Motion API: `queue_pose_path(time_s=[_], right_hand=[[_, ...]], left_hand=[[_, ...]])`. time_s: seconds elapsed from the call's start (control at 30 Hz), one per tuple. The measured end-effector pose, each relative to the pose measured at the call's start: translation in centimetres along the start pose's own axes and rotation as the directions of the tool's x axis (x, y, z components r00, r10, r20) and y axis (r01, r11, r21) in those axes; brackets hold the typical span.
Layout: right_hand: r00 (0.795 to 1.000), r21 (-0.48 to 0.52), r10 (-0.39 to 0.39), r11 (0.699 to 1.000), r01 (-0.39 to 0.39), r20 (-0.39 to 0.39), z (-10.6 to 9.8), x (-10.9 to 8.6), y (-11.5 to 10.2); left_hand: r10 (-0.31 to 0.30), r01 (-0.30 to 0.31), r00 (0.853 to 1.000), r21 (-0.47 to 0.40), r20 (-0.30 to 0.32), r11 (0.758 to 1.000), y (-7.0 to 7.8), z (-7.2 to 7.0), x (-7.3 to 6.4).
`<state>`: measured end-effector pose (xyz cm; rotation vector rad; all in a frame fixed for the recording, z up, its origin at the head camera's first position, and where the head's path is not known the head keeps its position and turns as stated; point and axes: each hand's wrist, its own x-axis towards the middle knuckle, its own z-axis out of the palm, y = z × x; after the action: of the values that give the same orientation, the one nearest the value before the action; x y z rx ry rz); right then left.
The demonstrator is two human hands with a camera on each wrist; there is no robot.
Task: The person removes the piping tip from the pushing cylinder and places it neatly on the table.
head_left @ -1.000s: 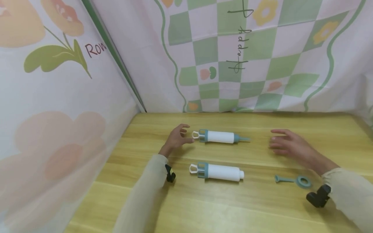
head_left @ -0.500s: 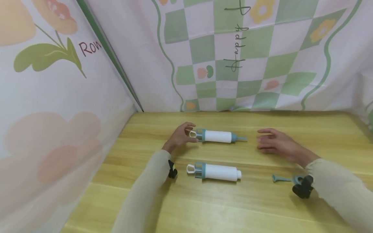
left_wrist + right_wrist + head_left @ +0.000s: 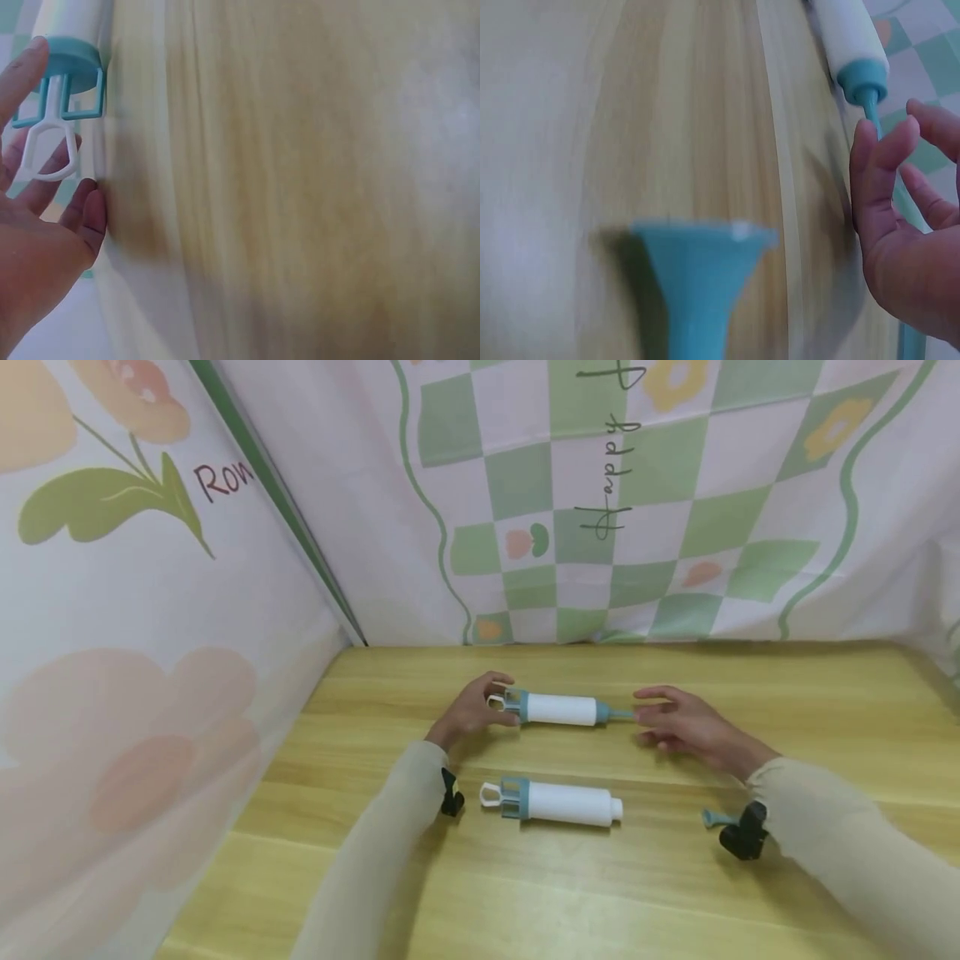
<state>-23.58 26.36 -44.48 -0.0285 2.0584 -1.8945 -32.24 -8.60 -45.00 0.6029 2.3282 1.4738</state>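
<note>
Two syringes with white barrels, teal collars and white ring handles lie on the wooden table. My left hand (image 3: 472, 707) is at the handle end of the back syringe (image 3: 562, 710), thumb beside its teal collar and fingers loosely bent around the ring handle (image 3: 51, 150) without gripping it. At the other end, my right hand (image 3: 686, 727) has its fingertips right by the thin teal nozzle (image 3: 869, 105). The front syringe (image 3: 572, 803) has a bare white tip, and neither hand is on it.
A loose teal nozzle part (image 3: 716, 818) lies under the right wrist, its flared end (image 3: 701, 277) close to that wrist camera; the head view loses the rest behind the sleeve. Printed curtains (image 3: 525, 485) hang along the table's back and left edges.
My right hand has moved left, up to the back syringe's nozzle, its wrist now covering part of the loose nozzle. My left hand has moved right, over the ring handle. Both syringes stay put.
</note>
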Motion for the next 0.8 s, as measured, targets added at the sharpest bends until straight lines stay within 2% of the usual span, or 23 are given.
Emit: queue_pose_path(time_s=[0.27, 0.5, 0.63, 0.8], right_hand=[[0.999, -0.091, -0.028, 0.995, 0.026, -0.018, 1.7, 1.1, -0.1], [0.996, -0.144, -0.085, 0.986, 0.079, -0.036, 3.3, 1.9, 0.4], [0.994, -0.154, -0.093, 0.984, 0.084, -0.05, 3.8, 2.4, 0.3], [0.992, -0.149, -0.085, 0.986, 0.071, -0.093, 3.8, 2.2, 0.4]], left_hand=[[0.008, -0.008, 1.0, 0.019, 0.008, 1.0, -0.2, 0.5, 0.3], [0.001, -0.001, 1.0, 0.007, 0.0, 1.0, -0.3, 1.0, -0.3], [0.015, -0.014, 1.0, 0.021, -0.01, 1.0, 0.1, 1.1, -0.3], [0.037, -0.037, 0.999, 0.062, 0.001, 0.997, -0.1, 1.5, 0.4]])
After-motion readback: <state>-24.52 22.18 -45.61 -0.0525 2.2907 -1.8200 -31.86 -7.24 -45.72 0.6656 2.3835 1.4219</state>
